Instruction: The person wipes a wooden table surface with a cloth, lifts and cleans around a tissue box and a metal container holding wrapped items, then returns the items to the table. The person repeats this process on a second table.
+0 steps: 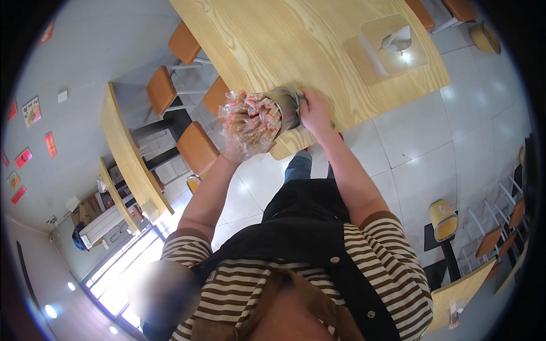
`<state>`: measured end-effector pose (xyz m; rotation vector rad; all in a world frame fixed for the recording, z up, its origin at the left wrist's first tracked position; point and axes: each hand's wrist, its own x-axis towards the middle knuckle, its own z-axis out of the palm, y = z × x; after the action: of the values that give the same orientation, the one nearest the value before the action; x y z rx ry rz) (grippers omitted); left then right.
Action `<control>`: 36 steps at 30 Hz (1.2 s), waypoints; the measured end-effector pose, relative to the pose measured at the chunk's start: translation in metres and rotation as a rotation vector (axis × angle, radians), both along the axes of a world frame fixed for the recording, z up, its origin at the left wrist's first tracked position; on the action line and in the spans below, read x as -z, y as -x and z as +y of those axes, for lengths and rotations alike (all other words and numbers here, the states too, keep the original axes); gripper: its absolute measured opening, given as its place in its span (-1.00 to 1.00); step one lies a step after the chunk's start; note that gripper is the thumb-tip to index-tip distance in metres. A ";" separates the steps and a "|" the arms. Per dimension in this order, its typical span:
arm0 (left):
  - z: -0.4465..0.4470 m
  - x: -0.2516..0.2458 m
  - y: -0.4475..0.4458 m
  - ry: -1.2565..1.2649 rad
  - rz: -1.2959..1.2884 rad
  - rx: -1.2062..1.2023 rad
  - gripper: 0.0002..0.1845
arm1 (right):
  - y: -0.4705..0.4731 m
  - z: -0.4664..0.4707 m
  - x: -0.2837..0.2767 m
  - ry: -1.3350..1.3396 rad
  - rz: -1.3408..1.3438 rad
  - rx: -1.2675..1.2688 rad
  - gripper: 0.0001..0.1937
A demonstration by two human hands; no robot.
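Observation:
A cylindrical metal canister [286,106], tilted on its side above the near end of the wood-grain table [315,47], has its mouth towards the left. Packed inside are many wooden chopsticks [252,121] in clear plastic wrappers with red marks, their ends sticking out past the rim. My left hand [235,149] supports the canister's mouth end from below, largely hidden behind the wrappers. At the base end, my right hand [316,111] grips the canister. Something greyish-green, possibly a cloth, shows at its fingers, but I cannot tell what it is.
On the table's right part stands a white tissue box [394,44] with a tissue pulled up. Orange-brown chairs [198,145] line the left side. A wooden partition [132,149] rises farther left. A yellow bin [443,219] stands at right, near another table [463,294].

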<state>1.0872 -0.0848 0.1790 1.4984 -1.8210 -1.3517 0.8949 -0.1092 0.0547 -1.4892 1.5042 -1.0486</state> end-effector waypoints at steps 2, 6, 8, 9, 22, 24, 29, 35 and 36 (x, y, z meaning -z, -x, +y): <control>-0.002 -0.012 0.011 0.167 -0.182 0.088 -0.22 | 0.000 -0.004 -0.002 -0.004 -0.037 -0.015 -0.64; -0.002 -0.019 0.024 0.783 -0.736 0.246 -0.18 | -0.021 0.057 -0.008 -0.013 -0.099 0.228 -0.63; 0.013 -0.001 0.032 0.814 -0.909 0.153 -0.16 | -0.032 0.084 -0.004 -0.002 -0.139 0.308 -0.62; 0.019 0.005 0.036 0.828 -0.997 0.102 -0.16 | -0.032 0.090 -0.002 -0.050 -0.155 0.299 -0.62; 0.070 -0.008 0.026 0.225 -0.094 -0.377 -0.12 | 0.027 -0.025 -0.011 -0.049 0.034 -0.278 -0.70; 0.049 -0.019 0.013 0.088 -0.263 -0.189 -0.03 | 0.030 -0.041 -0.008 -0.070 0.043 -0.394 -0.71; 0.013 0.004 -0.015 0.564 -0.824 0.383 -0.14 | 0.020 -0.039 -0.012 -0.118 0.076 -0.445 -0.70; 0.015 0.004 -0.002 0.573 -0.686 0.296 -0.22 | -0.016 0.047 0.000 -0.014 -0.042 0.300 -0.72; 0.014 0.001 0.000 0.457 -0.547 0.223 -0.22 | -0.026 0.066 0.000 -0.009 -0.105 0.342 -0.71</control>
<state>1.0870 -0.0710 0.1778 1.5286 -2.4803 -0.5523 0.9210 -0.0437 0.0547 -1.1746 1.7220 -1.2941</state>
